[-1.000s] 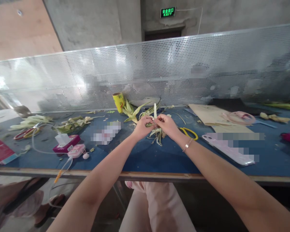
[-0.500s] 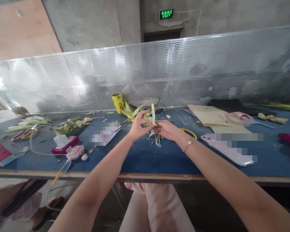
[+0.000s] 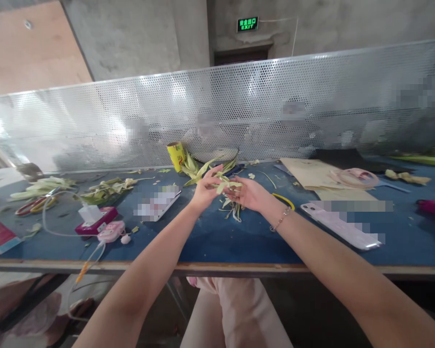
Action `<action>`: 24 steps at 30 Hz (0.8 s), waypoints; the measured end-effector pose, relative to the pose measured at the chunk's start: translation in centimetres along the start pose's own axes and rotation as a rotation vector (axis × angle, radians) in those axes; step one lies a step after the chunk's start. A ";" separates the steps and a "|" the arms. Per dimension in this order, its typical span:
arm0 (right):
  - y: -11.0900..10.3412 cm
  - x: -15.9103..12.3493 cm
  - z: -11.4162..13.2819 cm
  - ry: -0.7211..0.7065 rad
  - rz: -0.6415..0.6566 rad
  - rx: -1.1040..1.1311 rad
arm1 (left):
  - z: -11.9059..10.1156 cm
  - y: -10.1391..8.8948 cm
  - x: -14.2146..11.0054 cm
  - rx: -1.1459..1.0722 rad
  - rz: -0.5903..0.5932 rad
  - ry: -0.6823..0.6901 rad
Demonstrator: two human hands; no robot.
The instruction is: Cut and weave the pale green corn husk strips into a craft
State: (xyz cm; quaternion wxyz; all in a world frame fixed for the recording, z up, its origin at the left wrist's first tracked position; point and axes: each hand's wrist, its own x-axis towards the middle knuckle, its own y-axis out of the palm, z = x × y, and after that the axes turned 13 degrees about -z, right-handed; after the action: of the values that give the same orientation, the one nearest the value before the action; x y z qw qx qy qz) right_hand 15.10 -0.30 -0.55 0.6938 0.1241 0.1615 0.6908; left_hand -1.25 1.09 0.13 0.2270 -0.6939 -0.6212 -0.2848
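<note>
Over the middle of the blue table, a pale green corn husk strip [image 3: 225, 186] lies crosswise between my two hands. My left hand [image 3: 205, 192] pinches its left end between thumb and fingers, the other fingers raised. My right hand [image 3: 253, 194] has its fingers curled round the right end, palm turned partly up; some of its fingertips are hidden. Just below the hands sits a small heap of thin husk shreds [image 3: 234, 210]. Behind them long green husk leaves [image 3: 199, 175] lean by a yellow cardboard tube [image 3: 176, 157].
Yellow-handled scissors [image 3: 284, 200] lie partly behind my right wrist. A phone [image 3: 339, 226] is at right, another phone [image 3: 157, 205] at left. Farther left are a power strip [image 3: 96, 221] with cables and husk piles [image 3: 108, 189]. A perforated metal screen [image 3: 217, 111] borders the table's back.
The husk strip stood upright between my fingers and now lies nearly level across both hands. My left fingers have spread upward, and my right hand has turned palm-up.
</note>
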 end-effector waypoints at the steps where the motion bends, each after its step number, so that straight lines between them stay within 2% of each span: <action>1: 0.0 -0.1 0.0 -0.001 0.016 -0.025 | 0.1 0.0 0.0 -0.072 -0.025 -0.053; 5: -0.1 0.1 0.0 -0.083 0.058 -0.112 | 0.3 0.1 0.2 -0.309 -0.107 -0.300; 9: -0.2 0.7 -0.3 -0.137 -0.040 -0.080 | 0.1 -0.2 0.5 -0.392 -0.139 -0.507; 12: -0.2 1.2 -0.6 -0.166 -0.129 -0.053 | -0.2 -0.4 0.5 -0.447 -0.098 -0.546; 16: -0.4 1.7 -0.9 -0.235 -0.179 -0.019 | -0.6 -0.6 0.5 -0.440 -0.028 -0.524; 21: -0.6 1.6 -0.5 -0.398 -0.204 -0.005 | -0.3 -0.4 0.4 -0.424 -0.070 -0.560; 24: -0.4 1.0 -0.2 -0.501 -0.228 -0.040 | 0.1 -0.3 0.4 -0.410 -0.041 -0.578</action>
State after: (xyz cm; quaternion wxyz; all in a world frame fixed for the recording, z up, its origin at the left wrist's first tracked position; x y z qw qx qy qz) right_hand 15.40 0.72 -0.92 0.7877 0.2586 -0.0158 0.5590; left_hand -1.48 1.45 0.32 -0.1079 -0.7644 -0.6034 -0.1997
